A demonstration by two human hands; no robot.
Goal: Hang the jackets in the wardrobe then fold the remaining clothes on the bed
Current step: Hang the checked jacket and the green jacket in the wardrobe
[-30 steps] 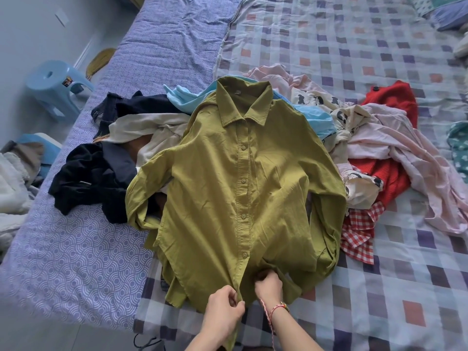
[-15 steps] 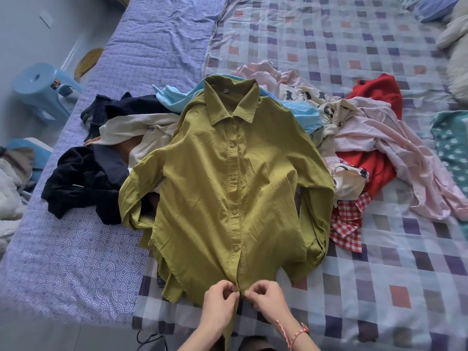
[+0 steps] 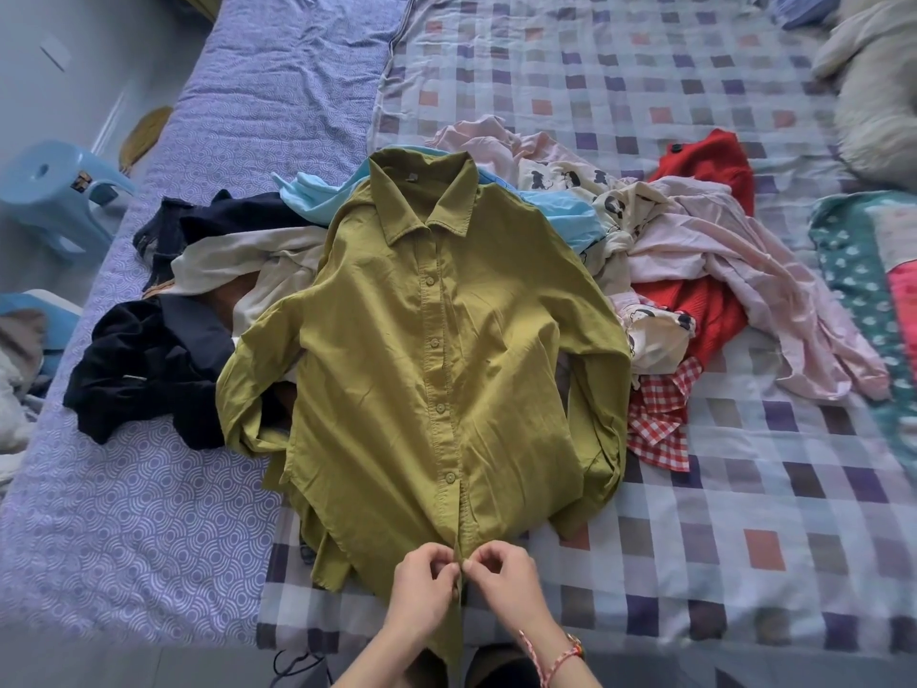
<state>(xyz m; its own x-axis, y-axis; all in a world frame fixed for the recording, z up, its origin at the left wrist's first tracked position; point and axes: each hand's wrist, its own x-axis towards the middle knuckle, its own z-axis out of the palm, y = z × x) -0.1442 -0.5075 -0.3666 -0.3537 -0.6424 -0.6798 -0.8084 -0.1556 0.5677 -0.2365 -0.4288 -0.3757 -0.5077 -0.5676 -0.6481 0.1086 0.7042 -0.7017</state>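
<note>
From the head view, the green shirt (image 3: 426,369) lay face up on the bed (image 3: 774,583), collar at the far end, its upper half resting on the heap of clothes (image 3: 694,290). The left hand (image 3: 422,588) and right hand (image 3: 506,583) each pinched the button strip near the hem, fingers curled. They were probably fastening the lowest button so the front would stay closed for folding.

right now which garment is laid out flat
The olive-green shirt, its placket pinched by the left hand and right hand; the other clothes lie crumpled.

head-worn view, looking down, bed (image 3: 744,489) close
</note>
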